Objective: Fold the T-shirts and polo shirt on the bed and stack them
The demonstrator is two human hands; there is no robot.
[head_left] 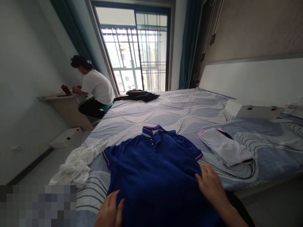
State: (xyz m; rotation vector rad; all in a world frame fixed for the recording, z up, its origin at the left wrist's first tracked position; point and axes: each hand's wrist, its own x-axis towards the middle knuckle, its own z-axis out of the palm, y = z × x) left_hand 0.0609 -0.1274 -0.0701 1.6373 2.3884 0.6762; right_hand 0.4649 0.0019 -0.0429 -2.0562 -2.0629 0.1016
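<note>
A blue polo shirt lies spread on the bed, its collar toward the window and its short sleeves out to the sides. Red and white stripes trim the collar and cuffs. My left hand is at the shirt's lower left edge, thumb and fingers apart. On the opposite side, my right hand rests by the shirt's right edge below the sleeve, fingers stretched out. Neither hand visibly grips the cloth. A crumpled white garment lies left of the shirt. Folded white and pink clothing lies to its right.
The bed has a grey, wavy-patterned sheet. A black garment lies at its far edge, and a white box stands by the headboard. Another person sits at a small desk on the left.
</note>
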